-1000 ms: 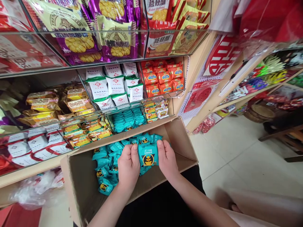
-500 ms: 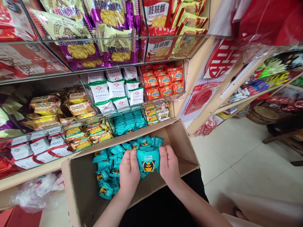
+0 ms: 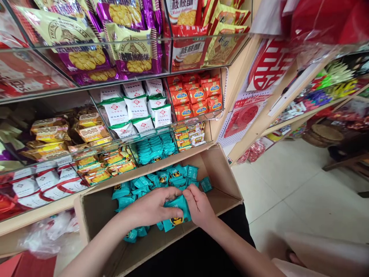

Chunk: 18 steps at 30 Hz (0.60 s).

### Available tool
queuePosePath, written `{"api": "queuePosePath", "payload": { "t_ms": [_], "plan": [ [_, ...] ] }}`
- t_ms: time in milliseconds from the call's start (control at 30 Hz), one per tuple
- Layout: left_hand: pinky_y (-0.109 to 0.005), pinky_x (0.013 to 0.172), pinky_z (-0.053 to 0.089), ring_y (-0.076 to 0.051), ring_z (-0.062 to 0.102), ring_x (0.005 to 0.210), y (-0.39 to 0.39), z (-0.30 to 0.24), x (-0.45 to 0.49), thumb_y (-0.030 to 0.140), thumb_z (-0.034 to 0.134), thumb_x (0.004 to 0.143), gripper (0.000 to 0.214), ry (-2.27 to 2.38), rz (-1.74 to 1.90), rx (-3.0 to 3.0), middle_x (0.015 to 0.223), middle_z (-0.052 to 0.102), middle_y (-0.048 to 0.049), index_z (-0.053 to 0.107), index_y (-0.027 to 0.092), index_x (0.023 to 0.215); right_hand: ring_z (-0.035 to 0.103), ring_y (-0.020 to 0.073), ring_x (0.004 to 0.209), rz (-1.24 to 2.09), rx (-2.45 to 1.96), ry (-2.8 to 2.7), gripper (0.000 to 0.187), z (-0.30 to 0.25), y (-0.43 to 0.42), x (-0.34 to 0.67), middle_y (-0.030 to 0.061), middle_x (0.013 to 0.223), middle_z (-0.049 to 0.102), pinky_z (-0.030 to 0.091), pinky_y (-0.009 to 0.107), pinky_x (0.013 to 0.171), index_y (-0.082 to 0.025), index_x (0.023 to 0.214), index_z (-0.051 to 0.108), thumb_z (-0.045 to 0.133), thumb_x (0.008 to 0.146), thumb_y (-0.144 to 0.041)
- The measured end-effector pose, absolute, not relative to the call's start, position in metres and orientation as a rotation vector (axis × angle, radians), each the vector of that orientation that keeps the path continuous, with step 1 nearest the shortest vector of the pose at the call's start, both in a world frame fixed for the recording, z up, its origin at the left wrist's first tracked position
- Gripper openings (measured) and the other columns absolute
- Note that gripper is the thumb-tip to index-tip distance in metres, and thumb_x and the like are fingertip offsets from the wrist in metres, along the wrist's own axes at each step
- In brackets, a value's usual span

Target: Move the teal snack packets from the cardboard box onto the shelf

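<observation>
A teal snack packet (image 3: 176, 221) with a yellow-and-black emblem is tilted between my hands, over an open cardboard box (image 3: 227, 181). My left hand (image 3: 155, 206) reaches across its left side and top, thumb on the printed front, fingers behind and partly hidden. At the upper right corner, my right hand (image 3: 199, 204) pinches the packet with closed fingers. Many more teal packets (image 3: 135, 188) are heaped below and to the left inside the box. A lone teal packet (image 3: 205, 184) rests toward the box's right end.
Behind the box, shelf compartments hold teal packets (image 3: 157, 148), white-and-green packets (image 3: 138, 107), red packets (image 3: 196, 95) and larger biscuit bags (image 3: 131, 50). A clear plastic bag (image 3: 47, 234) lies at lower left. Tiled floor (image 3: 285, 196) extends to the right.
My left hand has moved from the packet's left edge across its top toward my right hand. The packet has tilted and dropped slightly. A lone packet now shows at the box's right.
</observation>
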<state>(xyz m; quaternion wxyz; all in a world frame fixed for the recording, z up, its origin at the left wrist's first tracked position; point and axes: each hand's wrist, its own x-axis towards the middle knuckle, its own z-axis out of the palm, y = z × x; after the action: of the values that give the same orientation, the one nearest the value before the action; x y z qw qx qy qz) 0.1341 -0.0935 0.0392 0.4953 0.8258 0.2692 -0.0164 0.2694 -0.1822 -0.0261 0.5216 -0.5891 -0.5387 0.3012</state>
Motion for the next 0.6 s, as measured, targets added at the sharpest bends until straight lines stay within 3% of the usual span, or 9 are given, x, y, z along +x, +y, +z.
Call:
{"api": "queuePosePath", "payload": {
  "t_ms": [67,133,367,467,600],
  "plan": [
    [-0.022,0.057,0.043,-0.015,0.056,0.067,-0.089,0.041,0.139,0.035,0.056,0.069,0.020,0.610,-0.122,1.940,0.074,0.061,-0.0005,0.061,0.021,0.083,0.036,0.0086,0.049,0.731,-1.408,-1.253,0.028,-0.026,-0.183,0.271,-0.0051,0.053,0.033,0.029,0.020,0.048,-0.020,0.062,0.034,0.034,0.087,-0.034],
    [-0.023,0.060,0.044,-0.015,0.057,0.069,-0.081,0.042,0.143,0.036,0.057,0.069,0.022,0.657,-0.057,1.970,0.077,0.062,-0.0011,0.061,0.021,0.084,0.036,0.0086,0.050,0.758,-1.416,-1.195,0.029,-0.030,-0.183,0.277,-0.0052,0.053,0.034,0.030,0.020,0.048,-0.019,0.062,0.036,0.035,0.086,-0.036],
    [-0.030,0.076,0.042,-0.021,0.056,0.083,-0.005,0.045,0.143,0.044,0.052,0.071,0.036,1.152,0.729,2.537,0.091,0.060,-0.0060,0.055,0.021,0.098,0.029,0.0081,0.048,0.730,-1.651,-1.158,0.034,-0.070,-0.190,0.310,-0.0059,0.051,0.027,0.024,0.021,0.045,-0.019,0.056,0.035,0.038,0.084,-0.039],
    [-0.033,0.080,0.040,-0.024,0.053,0.090,0.028,0.033,0.140,0.041,0.046,0.075,0.036,1.206,0.591,2.752,0.096,0.059,-0.0103,0.052,0.018,0.102,0.031,0.0081,0.046,0.738,-1.728,-1.225,0.036,-0.087,-0.196,0.316,-0.0058,0.049,0.030,0.024,0.022,0.046,-0.019,0.055,0.035,0.037,0.085,-0.038],
    [-0.044,0.083,0.037,-0.030,0.047,0.102,0.056,0.009,0.143,0.033,0.039,0.081,0.034,1.316,0.049,2.982,0.103,0.056,-0.0141,0.049,0.015,0.107,0.036,0.0087,0.047,0.780,-1.767,-1.272,0.034,-0.098,-0.199,0.316,-0.0050,0.051,0.037,0.025,0.023,0.048,-0.018,0.056,0.039,0.037,0.086,-0.035]
  ]
}}
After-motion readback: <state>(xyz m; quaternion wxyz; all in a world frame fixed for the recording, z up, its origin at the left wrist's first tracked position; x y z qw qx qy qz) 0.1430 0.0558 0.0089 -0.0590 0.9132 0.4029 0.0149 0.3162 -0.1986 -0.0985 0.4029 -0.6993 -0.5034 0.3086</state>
